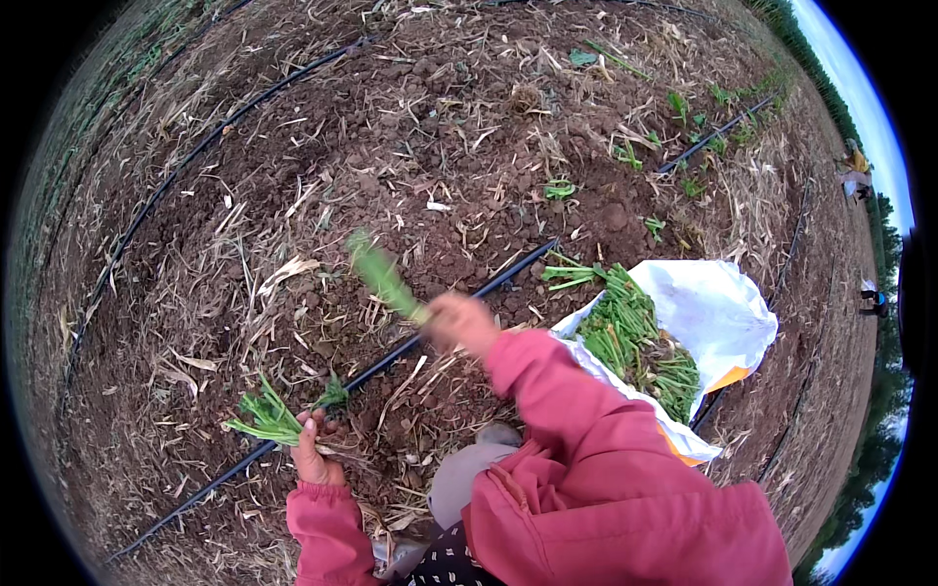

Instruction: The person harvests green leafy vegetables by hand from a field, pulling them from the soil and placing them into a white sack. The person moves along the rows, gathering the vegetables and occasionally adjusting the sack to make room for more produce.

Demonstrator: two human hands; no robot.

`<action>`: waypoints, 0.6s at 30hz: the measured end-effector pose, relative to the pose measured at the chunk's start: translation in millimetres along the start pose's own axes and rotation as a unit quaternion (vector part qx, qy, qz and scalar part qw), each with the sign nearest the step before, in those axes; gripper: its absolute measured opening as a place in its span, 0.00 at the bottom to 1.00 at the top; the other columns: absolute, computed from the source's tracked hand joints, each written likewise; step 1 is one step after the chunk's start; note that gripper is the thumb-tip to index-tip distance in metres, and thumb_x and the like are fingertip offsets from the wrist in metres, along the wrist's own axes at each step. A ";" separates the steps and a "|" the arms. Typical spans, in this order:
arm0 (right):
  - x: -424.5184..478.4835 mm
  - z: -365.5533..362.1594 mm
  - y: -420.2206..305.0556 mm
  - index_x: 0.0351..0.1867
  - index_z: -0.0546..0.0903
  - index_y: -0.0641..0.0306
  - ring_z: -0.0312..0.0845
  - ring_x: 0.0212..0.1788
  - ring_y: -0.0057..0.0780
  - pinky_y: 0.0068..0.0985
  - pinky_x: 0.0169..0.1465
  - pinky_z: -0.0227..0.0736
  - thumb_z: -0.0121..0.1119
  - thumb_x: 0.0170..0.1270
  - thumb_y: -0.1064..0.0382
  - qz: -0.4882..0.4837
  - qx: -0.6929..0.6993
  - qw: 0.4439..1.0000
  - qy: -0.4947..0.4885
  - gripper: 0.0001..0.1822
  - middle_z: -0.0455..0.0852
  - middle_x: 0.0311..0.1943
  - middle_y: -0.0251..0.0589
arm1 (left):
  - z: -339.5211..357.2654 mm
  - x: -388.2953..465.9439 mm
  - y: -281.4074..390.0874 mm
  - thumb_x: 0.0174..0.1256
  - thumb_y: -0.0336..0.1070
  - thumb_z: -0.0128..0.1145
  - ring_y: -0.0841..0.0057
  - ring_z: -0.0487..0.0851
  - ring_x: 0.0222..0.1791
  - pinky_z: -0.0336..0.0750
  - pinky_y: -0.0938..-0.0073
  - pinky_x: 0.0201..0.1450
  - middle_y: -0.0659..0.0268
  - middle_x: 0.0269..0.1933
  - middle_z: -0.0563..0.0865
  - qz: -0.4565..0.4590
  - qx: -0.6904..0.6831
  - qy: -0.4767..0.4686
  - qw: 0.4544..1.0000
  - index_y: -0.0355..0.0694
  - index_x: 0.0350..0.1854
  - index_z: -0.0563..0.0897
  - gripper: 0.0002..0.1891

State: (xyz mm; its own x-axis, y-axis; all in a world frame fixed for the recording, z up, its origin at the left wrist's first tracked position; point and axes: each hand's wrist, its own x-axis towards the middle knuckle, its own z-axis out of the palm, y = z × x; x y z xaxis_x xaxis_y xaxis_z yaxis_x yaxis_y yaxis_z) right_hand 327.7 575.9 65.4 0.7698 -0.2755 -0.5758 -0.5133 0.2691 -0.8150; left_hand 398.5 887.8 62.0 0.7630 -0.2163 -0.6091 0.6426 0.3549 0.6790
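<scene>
A small bunch of green seedlings (272, 419) with trimmed-looking stems and pale roots is gripped in my left hand (315, 455), low over the soil. My right hand (463, 324) is raised above a black drip line, blurred by motion. It grips a green plant (382, 277) by one end; the blur hides its detail. To the right of my right arm lies an opened white sack (707, 308) with orange patches. Many cut green stems (623, 329) are heaped in it, and a few hang over its left edge.
The black drip line (388, 357) runs diagonally beneath my hands, and another drip line (176, 176) curves at the left. Brown soil (425, 132) is strewn with dry straw. Small green plants (560, 190) stand beyond the sack. Far off at the right is a person (873, 299).
</scene>
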 end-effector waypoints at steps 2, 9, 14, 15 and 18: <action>10.8 -55.3 -8.8 0.39 0.78 0.63 0.76 0.26 0.22 0.20 0.29 0.77 0.58 0.61 0.64 -0.057 -0.010 0.990 0.126 0.08 0.82 0.29 0.38 | -6.6 3.9 -2.7 0.55 0.33 0.62 0.76 0.78 0.33 0.77 0.73 0.35 0.64 0.38 0.81 0.006 0.019 0.018 1.000 0.44 0.42 0.74 0.13; 76.7 -164.0 -3.6 0.46 0.82 0.53 0.79 0.33 0.33 0.24 0.41 0.76 0.61 0.57 0.66 -0.250 -0.288 0.886 0.264 0.13 0.83 0.35 0.38 | -12.7 8.9 -26.1 0.55 0.33 0.62 0.75 0.79 0.32 0.78 0.74 0.35 0.64 0.35 0.81 -0.007 0.071 0.049 0.996 0.41 0.42 0.75 0.13; 106.2 -181.0 51.5 0.43 0.82 0.50 0.79 0.42 0.40 0.33 0.48 0.74 0.56 0.57 0.68 -0.076 -0.517 0.825 0.217 0.13 0.77 0.41 0.43 | 6.0 7.7 -28.9 0.55 0.32 0.62 0.75 0.79 0.31 0.77 0.73 0.34 0.64 0.33 0.81 -0.017 0.103 0.069 0.992 0.41 0.43 0.75 0.13; 106.4 -180.0 60.1 0.43 0.82 0.50 0.78 0.42 0.42 0.35 0.48 0.73 0.55 0.57 0.69 -0.078 -0.545 0.807 0.215 0.13 0.77 0.41 0.43 | 2.9 8.0 -29.4 0.55 0.32 0.62 0.75 0.79 0.31 0.77 0.73 0.34 0.64 0.32 0.81 -0.018 0.101 0.074 0.992 0.40 0.43 0.75 0.14; 111.1 -185.7 70.6 0.44 0.81 0.51 0.78 0.43 0.46 0.36 0.47 0.73 0.53 0.57 0.69 -0.108 -0.504 0.820 0.247 0.14 0.77 0.41 0.42 | 1.0 11.9 -31.9 0.54 0.32 0.62 0.75 0.79 0.31 0.77 0.73 0.33 0.64 0.32 0.81 -0.030 0.101 0.089 0.990 0.40 0.43 0.75 0.14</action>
State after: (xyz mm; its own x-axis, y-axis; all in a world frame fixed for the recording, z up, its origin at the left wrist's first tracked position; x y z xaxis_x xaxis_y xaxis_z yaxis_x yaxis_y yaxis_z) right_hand 306.5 392.9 -68.4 0.7645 -0.6234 -0.1639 -0.6295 -0.6675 -0.3977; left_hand 387.2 873.0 33.5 0.7106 -0.0604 -0.7010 0.7005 0.1535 0.6969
